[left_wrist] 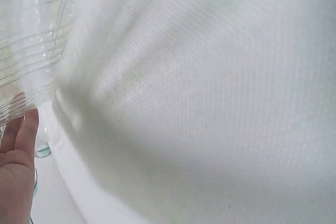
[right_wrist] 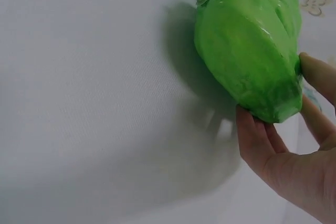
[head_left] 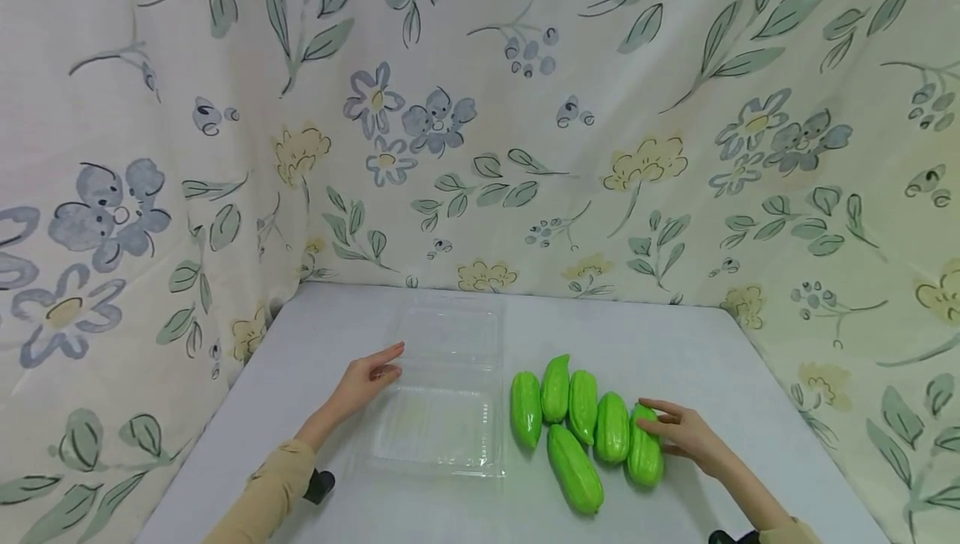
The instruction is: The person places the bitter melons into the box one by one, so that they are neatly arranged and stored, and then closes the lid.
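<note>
My right hand (head_left: 686,437) grips the end of the rightmost of several glossy green ridged gourds (head_left: 643,465). In the right wrist view, its fingers and thumb lie on opposite sides of that gourd (right_wrist: 244,51). My left hand (head_left: 363,377) is at the left side of a clear plastic clamshell container (head_left: 442,471), near the fold between its two halves. Index finger and thumb stand apart there, mostly straight. In the left wrist view, the left hand's fingers (left_wrist: 26,135) overlap the container's ribbed clear wall (left_wrist: 31,61).
The other gourds (head_left: 573,469) lie close together between the container and my right hand. The unfolded container has its lid half (head_left: 450,311) toward the back of the white table (head_left: 637,331). A floral cloth (head_left: 480,127) hangs behind and along both sides.
</note>
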The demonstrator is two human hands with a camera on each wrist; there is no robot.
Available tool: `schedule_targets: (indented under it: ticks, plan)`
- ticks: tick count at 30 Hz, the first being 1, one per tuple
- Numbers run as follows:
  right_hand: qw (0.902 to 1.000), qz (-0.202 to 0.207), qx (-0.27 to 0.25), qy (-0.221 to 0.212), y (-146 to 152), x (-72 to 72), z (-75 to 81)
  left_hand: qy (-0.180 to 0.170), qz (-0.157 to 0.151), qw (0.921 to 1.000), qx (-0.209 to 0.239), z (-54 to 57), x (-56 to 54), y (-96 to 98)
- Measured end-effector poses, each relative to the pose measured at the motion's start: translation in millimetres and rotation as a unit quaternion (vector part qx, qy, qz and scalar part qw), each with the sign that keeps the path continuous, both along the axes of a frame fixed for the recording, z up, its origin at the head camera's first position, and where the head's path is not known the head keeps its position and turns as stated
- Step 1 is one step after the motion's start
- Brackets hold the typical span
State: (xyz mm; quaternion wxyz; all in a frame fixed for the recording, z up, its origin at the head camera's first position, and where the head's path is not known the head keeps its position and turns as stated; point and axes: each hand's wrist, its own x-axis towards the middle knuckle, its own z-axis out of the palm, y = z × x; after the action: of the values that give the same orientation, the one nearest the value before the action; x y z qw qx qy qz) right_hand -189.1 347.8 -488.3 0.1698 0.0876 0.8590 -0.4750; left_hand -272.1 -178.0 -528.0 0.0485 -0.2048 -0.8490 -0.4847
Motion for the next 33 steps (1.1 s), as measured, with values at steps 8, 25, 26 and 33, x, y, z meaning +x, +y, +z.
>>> schedule_targets:
  ticks: [8,25,26,33]
  plan:
    - [0.9995,-0.024,-0.019,0.008,2.9,-0.3,5.2,0.001,-0.008,1.0000,0.005,-1.5,0.3,-2.8]
    - [0.9946,-0.070,-0.062,0.045,-3.4,-1.4,21.1,0.010,-0.002,0.9999,-0.002,-1.0,-0.5,-0.2]
    - [0.9940,-0.073,-0.065,0.048,-4.4,-1.5,21.7,0.011,-0.001,0.9999,-0.004,-1.3,-0.6,-0.4]
    - [0.9913,-0.082,-0.079,0.066,-12.8,-2.1,27.3,-0.006,0.002,1.0000,-0.005,0.3,-0.3,-0.6]
